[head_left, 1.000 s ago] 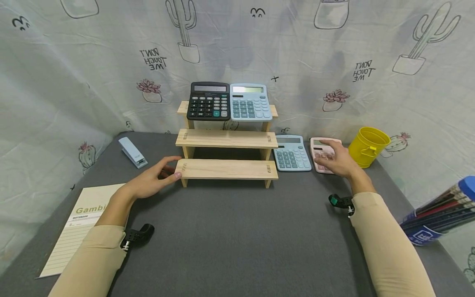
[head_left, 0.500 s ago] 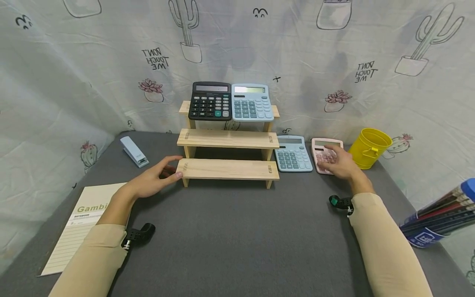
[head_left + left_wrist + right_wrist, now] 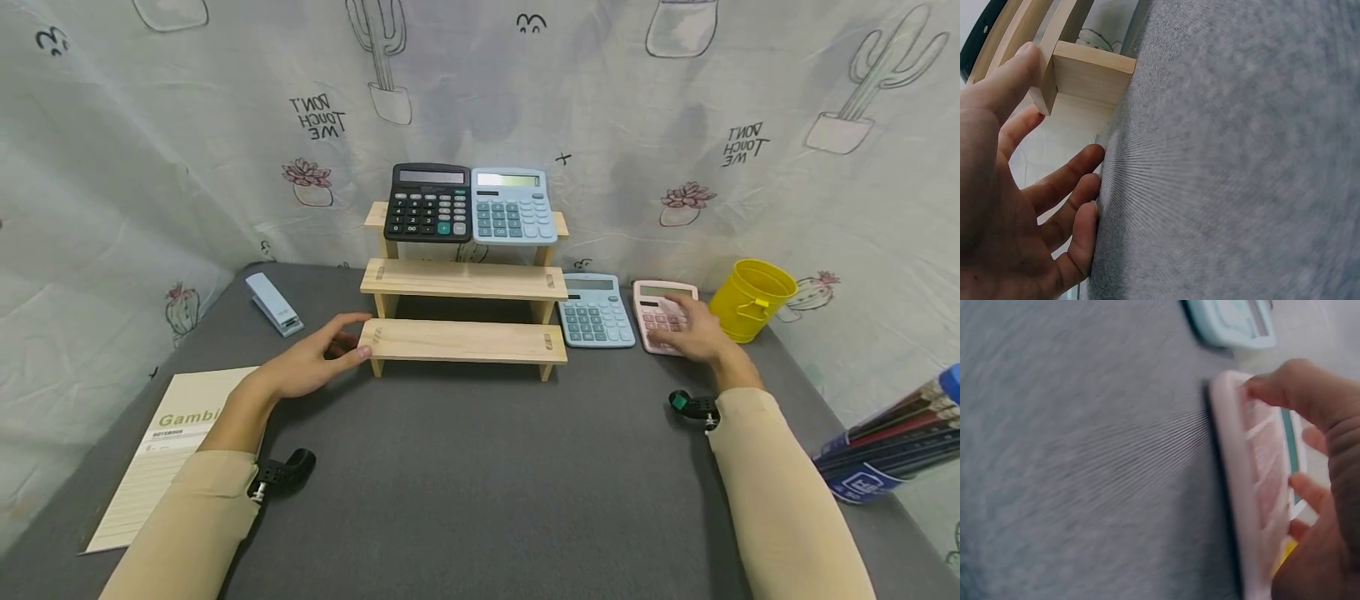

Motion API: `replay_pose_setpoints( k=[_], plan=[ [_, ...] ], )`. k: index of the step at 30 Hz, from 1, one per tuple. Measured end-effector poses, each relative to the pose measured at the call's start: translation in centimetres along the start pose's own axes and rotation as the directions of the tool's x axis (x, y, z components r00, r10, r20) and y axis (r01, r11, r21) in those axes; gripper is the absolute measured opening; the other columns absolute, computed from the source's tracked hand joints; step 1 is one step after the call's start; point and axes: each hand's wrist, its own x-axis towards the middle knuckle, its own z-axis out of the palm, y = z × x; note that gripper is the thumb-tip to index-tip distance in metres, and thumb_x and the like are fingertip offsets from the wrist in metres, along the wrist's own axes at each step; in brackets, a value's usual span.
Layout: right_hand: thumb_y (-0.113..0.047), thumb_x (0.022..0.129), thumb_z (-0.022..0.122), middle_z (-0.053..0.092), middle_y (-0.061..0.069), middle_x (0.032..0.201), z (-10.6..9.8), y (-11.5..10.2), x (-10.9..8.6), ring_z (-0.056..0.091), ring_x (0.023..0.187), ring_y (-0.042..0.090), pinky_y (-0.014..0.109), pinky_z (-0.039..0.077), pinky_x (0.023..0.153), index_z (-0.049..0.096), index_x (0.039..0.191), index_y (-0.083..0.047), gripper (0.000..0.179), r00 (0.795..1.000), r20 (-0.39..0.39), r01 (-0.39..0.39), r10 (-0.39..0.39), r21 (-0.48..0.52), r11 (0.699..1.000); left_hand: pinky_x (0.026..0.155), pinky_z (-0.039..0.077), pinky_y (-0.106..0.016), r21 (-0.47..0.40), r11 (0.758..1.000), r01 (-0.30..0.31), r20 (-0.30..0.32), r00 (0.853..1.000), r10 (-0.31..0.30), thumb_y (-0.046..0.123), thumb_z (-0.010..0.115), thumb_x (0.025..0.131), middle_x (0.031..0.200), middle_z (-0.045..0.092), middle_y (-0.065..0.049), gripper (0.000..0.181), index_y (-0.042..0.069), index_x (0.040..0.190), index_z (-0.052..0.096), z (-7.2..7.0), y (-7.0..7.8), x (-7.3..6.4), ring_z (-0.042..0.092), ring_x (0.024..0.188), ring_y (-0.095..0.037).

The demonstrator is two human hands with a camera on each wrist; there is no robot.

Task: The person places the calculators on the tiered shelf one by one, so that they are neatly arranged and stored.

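A three-tier wooden display stand (image 3: 462, 340) stands in the middle of the table. At the left end of its lowest shelf my left hand (image 3: 313, 365) pinches the board between thumb and index finger; in the left wrist view the other fingers (image 3: 1065, 181) lie spread apart from it. My right hand (image 3: 703, 335) is over a pink calculator (image 3: 651, 293), its thumb on the keys and its fingers relaxed. Beside that lies a light blue calculator (image 3: 596, 312). A black calculator (image 3: 428, 202) and another light blue calculator (image 3: 513, 206) lean side by side on the top tier.
A yellow bucket (image 3: 752, 300) stands just behind the right hand. At the right edge is a clear tub of pencils (image 3: 870, 462). A notebook (image 3: 172, 454) lies partly under the left forearm, and a pale blue stapler (image 3: 274, 305) lies at the back left. A patterned curtain (image 3: 480, 100) hangs behind.
My right hand has drawn back a little over the pink calculator, its index finger leaving the display for the keys. My left hand stays at the lowest shelf's end. The head view has shifted slightly.
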Motion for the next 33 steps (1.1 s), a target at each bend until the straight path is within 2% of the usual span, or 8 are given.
replay_pose_setpoints(
  k=[4, 8, 13, 16, 20, 25, 33],
  plan=[
    [-0.043, 0.093, 0.073, 0.004, 0.041, 0.16, -0.6, -0.7, -0.5, 0.011, 0.139, 0.067, 0.079, 0.015, 0.109, 0.014, 0.163, -0.007, 0.099, 1.0, 0.024, -0.011, 0.012, -0.049, 0.999, 0.098, 0.044, -0.066, 0.01, 1.0, -0.006, -0.004, 1.0, 0.006, 0.056, 0.052, 0.104, 0.147, 0.049, -0.028, 0.072, 0.027, 0.162, 0.021, -0.1, 0.2, 0.3, 0.05, 0.133, -0.047],
    [-0.055, 0.09, 0.072, -0.005, 0.039, 0.162, -0.7, -0.7, -0.7, 0.012, 0.136, 0.07, 0.08, 0.017, 0.107, 0.011, 0.164, -0.008, 0.107, 0.999, 0.036, -0.032, 0.036, -0.112, 0.993, 0.1, 0.042, -0.068, 0.006, 1.0, -0.01, 0.0, 1.0, 0.01, 0.056, 0.053, 0.104, 0.147, 0.048, -0.028, 0.072, 0.027, 0.162, 0.021, -0.1, 0.3, 0.6, 0.049, 0.135, -0.047],
    [-0.061, 0.089, 0.07, -0.012, 0.038, 0.162, -0.5, -0.6, -0.8, 0.011, 0.136, 0.071, 0.08, 0.017, 0.106, 0.011, 0.163, -0.009, 0.109, 0.998, 0.034, -0.047, 0.053, -0.146, 0.988, 0.102, 0.039, -0.069, -0.001, 1.0, -0.008, 0.005, 1.0, 0.008, 0.057, 0.053, 0.103, 0.147, 0.049, -0.028, 0.073, 0.027, 0.162, 0.022, 0.0, 0.4, 0.7, 0.048, 0.136, -0.047],
    [-0.058, 0.088, 0.073, -0.017, 0.037, 0.161, -0.4, -0.6, -0.9, 0.008, 0.136, 0.073, 0.081, 0.016, 0.106, 0.01, 0.163, -0.009, 0.11, 0.998, 0.021, -0.055, 0.058, -0.129, 0.99, 0.102, 0.04, -0.069, 0.003, 1.0, -0.003, 0.002, 1.0, 0.003, 0.057, 0.053, 0.103, 0.147, 0.049, -0.027, 0.073, 0.028, 0.162, 0.022, 0.0, 0.4, 0.7, 0.049, 0.135, -0.046],
    [-0.047, 0.089, 0.076, -0.02, 0.035, 0.161, -0.4, -0.5, -0.9, 0.008, 0.136, 0.074, 0.082, 0.016, 0.105, 0.01, 0.163, -0.008, 0.107, 0.998, -0.003, -0.058, 0.058, -0.11, 0.992, 0.1, 0.042, -0.067, 0.013, 1.0, 0.002, 0.001, 1.0, -0.002, 0.058, 0.053, 0.103, 0.147, 0.049, -0.027, 0.073, 0.028, 0.162, 0.021, 0.1, 0.3, 0.7, 0.051, 0.132, -0.046],
    [-0.045, 0.087, 0.078, -0.022, 0.031, 0.163, -0.5, -0.2, -1.3, 0.009, 0.134, 0.073, 0.083, 0.015, 0.104, 0.006, 0.165, -0.011, 0.111, 0.998, -0.011, -0.061, 0.06, -0.101, 0.993, 0.099, 0.043, -0.067, 0.011, 1.0, 0.004, 0.008, 1.0, -0.005, 0.059, 0.053, 0.103, 0.147, 0.049, -0.027, 0.074, 0.028, 0.162, 0.021, 0.2, 0.4, 0.8, 0.052, 0.131, -0.046],
    [-0.037, 0.084, 0.082, -0.018, 0.028, 0.166, -0.2, -1.0, -2.1, 0.009, 0.136, 0.074, 0.083, 0.016, 0.104, 0.013, 0.164, -0.011, 0.109, 0.997, -0.072, 0.015, -0.021, -0.083, 0.996, 0.1, 0.041, -0.069, 0.011, 1.0, 0.024, 0.007, 1.0, -0.024, 0.058, 0.053, 0.103, 0.148, 0.048, -0.028, 0.074, 0.029, 0.162, 0.021, -0.1, 0.2, 0.2, 0.049, 0.134, -0.048]
  ],
)
